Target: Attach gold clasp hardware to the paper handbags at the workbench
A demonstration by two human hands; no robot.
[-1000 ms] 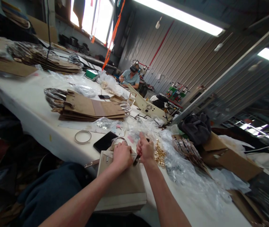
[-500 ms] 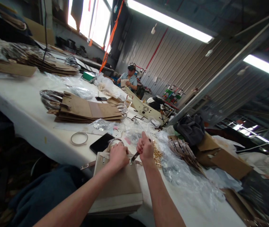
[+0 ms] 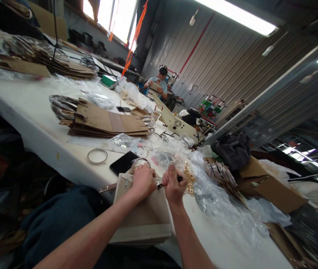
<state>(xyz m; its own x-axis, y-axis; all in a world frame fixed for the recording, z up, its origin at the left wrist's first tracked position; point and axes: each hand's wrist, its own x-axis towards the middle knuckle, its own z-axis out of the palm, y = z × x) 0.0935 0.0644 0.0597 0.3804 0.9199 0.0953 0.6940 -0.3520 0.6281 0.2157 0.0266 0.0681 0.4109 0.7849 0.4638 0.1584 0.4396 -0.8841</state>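
Note:
A beige handbag (image 3: 145,218) lies flat on the near edge of the white table (image 3: 36,119), partly over my lap. My left hand (image 3: 142,181) is closed, gripping the bag's top edge. My right hand (image 3: 173,185) is a fist round a small dark-handled tool (image 3: 161,184), whose metal tip points at the bag's top edge beside my left hand. A strap with a metal end (image 3: 107,188) sticks out to the bag's left.
A black phone (image 3: 124,163) and a metal ring (image 3: 97,156) lie left of the bag. Gold hardware (image 3: 189,179) and clear plastic bags (image 3: 226,209) lie to the right. Stacks of brown card pieces (image 3: 105,125) sit further back. Another person (image 3: 159,84) sits at the far end.
My right hand has dropped and turned, so the tool now lies nearly level against the bag's top edge. My left hand stays on the bag. The view has shifted slightly.

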